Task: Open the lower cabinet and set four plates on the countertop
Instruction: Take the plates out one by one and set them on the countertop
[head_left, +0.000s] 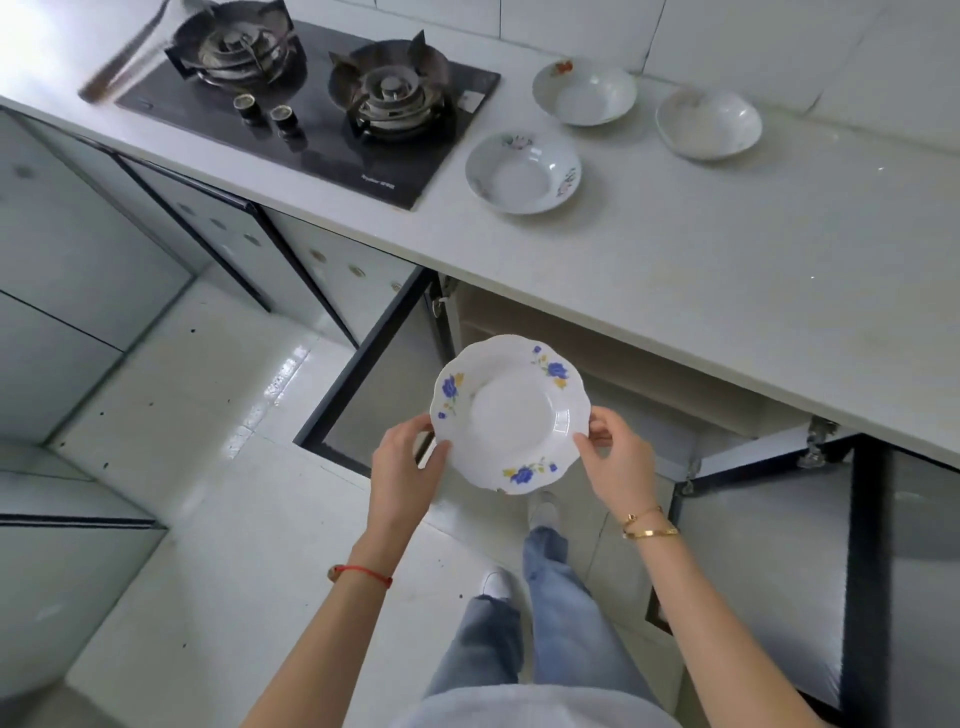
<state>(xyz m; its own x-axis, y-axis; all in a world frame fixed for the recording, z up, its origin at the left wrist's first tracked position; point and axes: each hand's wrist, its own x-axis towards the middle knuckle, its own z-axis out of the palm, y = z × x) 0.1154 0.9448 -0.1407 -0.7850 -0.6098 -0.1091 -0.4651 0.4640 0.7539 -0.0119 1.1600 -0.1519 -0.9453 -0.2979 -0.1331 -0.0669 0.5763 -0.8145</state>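
Here, held level in front of the open lower cabinet (597, 358), below the countertop (727, 270) edge: a scalloped white plate with blue flowers (511, 413). Left hand (402, 467) pinching its left rim, right hand (615, 457) pinching its right rim. On the countertop, right of the gas stove (311, 98): three white plates (523, 172), well apart.

White tiled wall (753, 36), glossy pale floor tiles (208, 441), black gas hob (311, 109).
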